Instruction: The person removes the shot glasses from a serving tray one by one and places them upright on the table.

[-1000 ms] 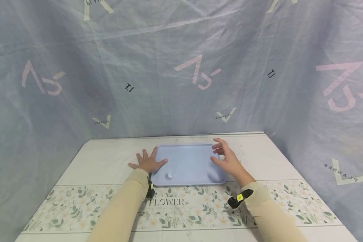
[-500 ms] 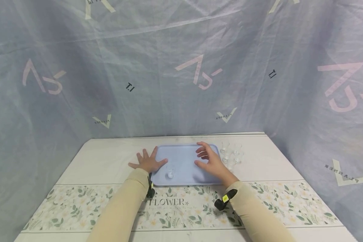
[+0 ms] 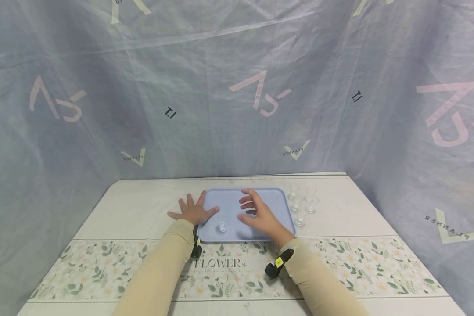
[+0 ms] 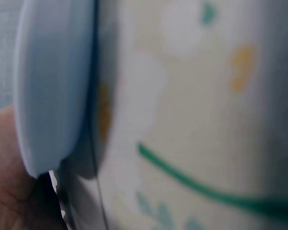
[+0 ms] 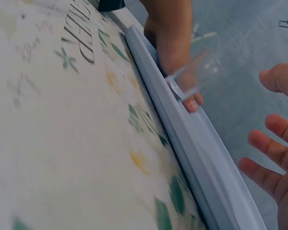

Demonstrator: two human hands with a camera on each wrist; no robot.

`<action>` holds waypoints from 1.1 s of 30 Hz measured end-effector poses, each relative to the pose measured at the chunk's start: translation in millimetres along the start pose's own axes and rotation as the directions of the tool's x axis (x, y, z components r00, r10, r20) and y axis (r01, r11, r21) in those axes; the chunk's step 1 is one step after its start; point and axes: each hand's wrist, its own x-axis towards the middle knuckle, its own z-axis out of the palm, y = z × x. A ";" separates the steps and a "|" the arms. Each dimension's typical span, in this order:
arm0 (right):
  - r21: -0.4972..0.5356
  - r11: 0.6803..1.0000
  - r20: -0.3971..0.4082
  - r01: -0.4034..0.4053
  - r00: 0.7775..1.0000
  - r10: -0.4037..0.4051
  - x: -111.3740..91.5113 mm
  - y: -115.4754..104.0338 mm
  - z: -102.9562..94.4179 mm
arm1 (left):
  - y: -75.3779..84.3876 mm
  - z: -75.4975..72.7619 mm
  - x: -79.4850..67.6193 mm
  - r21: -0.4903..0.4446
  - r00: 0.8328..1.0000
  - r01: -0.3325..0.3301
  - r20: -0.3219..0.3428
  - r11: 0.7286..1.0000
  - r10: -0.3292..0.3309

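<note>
A pale blue rectangular tray point(image 3: 237, 237) lies on the table in the head view. One small clear shot glass point(image 3: 223, 226) stands near its front left corner; the right wrist view also shows this shot glass point(image 5: 197, 74) upright behind the tray's rim. My left hand point(image 3: 193, 213) rests spread at the tray's left edge, thumb over the rim. In the left wrist view, part of the left hand point(image 4: 9, 177) shows beside the tray's side wall point(image 4: 53, 86). Over the tray's right half hovers my right hand point(image 3: 258, 215), fingers loosely bent, thumb apart, holding nothing.
Several clear shot glasses point(image 3: 300, 206) stand grouped just right of the tray. A white tablecloth point(image 3: 142, 206) with a floral band point(image 3: 102, 267) covers the table. Grey-blue fabric point(image 3: 205, 109) hangs behind and along both sides.
My right hand has moved left from the tray's right edge to over its middle right, uncovering the grouped shot glasses. My left hand and the shot glass on the tray have stayed put.
</note>
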 end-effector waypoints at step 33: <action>-0.097 0.995 0.095 0.027 0.995 -0.018 6.8 -2.2 50.6 | -3.7 2.3 2.3 -0.003 1.000 -0.016 -0.010 1.000 0.016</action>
